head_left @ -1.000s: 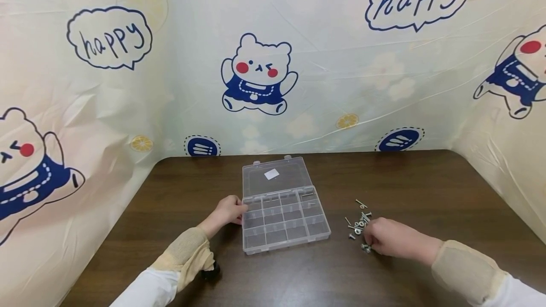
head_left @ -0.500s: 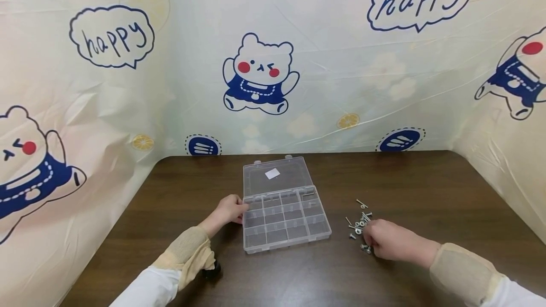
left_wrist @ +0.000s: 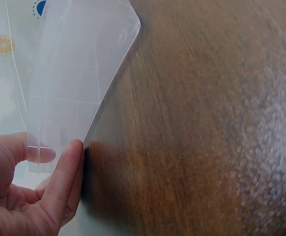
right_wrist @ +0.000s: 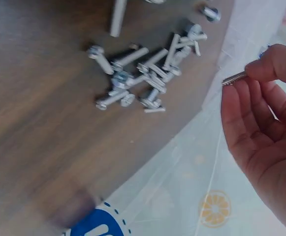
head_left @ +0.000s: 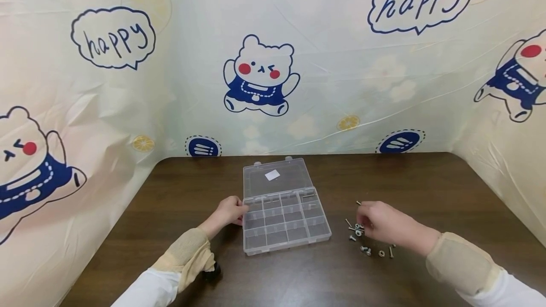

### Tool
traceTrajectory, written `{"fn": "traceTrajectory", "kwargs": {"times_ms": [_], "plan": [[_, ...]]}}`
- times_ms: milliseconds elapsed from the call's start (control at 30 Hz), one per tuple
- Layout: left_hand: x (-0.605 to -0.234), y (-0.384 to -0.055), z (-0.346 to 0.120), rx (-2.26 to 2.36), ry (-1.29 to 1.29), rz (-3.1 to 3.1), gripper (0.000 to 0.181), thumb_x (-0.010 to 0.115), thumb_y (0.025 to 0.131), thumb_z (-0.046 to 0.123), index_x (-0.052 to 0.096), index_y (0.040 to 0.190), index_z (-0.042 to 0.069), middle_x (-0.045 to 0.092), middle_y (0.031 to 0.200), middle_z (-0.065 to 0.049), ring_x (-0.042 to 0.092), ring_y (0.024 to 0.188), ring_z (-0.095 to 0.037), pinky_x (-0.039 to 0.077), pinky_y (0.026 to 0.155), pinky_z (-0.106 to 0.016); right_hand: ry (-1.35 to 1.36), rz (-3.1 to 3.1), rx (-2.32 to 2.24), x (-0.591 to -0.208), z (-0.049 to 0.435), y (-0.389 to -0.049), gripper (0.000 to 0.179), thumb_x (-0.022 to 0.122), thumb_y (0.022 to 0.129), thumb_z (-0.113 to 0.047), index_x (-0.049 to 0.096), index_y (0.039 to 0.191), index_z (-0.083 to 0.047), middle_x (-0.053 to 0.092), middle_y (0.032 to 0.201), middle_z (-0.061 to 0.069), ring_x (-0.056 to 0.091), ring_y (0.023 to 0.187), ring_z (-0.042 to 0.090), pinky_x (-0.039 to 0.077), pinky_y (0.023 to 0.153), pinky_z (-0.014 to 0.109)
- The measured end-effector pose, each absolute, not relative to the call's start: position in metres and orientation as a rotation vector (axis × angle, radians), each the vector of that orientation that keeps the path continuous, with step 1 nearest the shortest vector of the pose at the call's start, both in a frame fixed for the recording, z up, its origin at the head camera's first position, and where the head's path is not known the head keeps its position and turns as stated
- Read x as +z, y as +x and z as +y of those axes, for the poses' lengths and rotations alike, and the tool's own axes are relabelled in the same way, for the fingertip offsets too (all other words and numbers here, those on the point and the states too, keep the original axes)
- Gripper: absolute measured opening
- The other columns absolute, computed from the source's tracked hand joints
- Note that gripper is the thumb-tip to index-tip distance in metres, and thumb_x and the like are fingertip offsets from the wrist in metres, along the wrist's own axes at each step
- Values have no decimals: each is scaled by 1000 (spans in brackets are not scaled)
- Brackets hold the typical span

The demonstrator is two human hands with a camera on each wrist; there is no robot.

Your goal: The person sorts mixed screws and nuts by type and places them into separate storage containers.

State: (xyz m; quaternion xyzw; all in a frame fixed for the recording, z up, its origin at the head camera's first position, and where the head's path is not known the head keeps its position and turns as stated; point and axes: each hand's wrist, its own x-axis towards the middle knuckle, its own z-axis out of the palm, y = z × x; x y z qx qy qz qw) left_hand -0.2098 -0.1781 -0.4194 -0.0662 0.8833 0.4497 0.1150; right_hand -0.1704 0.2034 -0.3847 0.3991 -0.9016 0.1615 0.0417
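My left hand [head_left: 229,210] grips the left edge of a clear plastic compartment box [head_left: 276,236]. In the left wrist view, the thumb is over the box wall and the fingers [left_wrist: 64,182] are against its outside. The box lies flat with its lid [head_left: 290,179] folded back. A few thin metal pieces [head_left: 308,195] lie in its far row of compartments. My right hand [head_left: 384,221] is over the scattered hardware. Between thumb and fingertips it pinches a threaded screw [right_wrist: 235,78]; its head is hidden. Below the hand are loose screws [head_left: 352,238] and nuts [head_left: 381,253].
A pile of screws [right_wrist: 128,78] shows in the right wrist view, partly covered by the hand in the head view. A small dark object [head_left: 212,271] sits by the left wrist. The brown table [head_left: 298,278] meets a printed curtain [head_left: 324,84] at the back.
My right hand has risen and moved a little toward the far side over the pile. A nut and a screw on the near side have come into sight. The left hand keeps its place.
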Motion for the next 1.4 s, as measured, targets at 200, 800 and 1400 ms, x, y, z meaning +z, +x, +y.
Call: {"fn": "traceTrajectory", "kwargs": {"times_ms": [200, 800, 1400], "plan": [[-419, -210, -178, 1327, -193, 2582, 11, 54, 79, 4, 45, 74, -2, 50, 70, -12, 55, 52, -13, 56, 51, -26, 1158, -2734, 552, -373, 197, -173, 20, 66, 68, 4, 56, 76, -12, 47, 72, -9, 44, 62, 2, 45, 50, 16], [-421, -210, -178, 1309, -182, 2599, 10, 53, 78, 3, 46, 74, -1, 51, 69, -12, 54, 53, -12, 57, 51, -27, 1146, -2658, 627, -354, 163, -201, 16, 64, 71, 3, 59, 79, -10, 51, 75, -5, 47, 66, 6, 47, 55, 17], [-424, -212, -179, 1335, -188, 2590, 10, 53, 78, 3, 45, 74, -1, 50, 69, -12, 55, 52, -12, 56, 50, -26, 1206, -2655, 607, -353, 131, -230, 13, 63, 72, 1, 60, 75, -11, 51, 74, -5, 47, 64, 5, 47, 55, 18]]}}
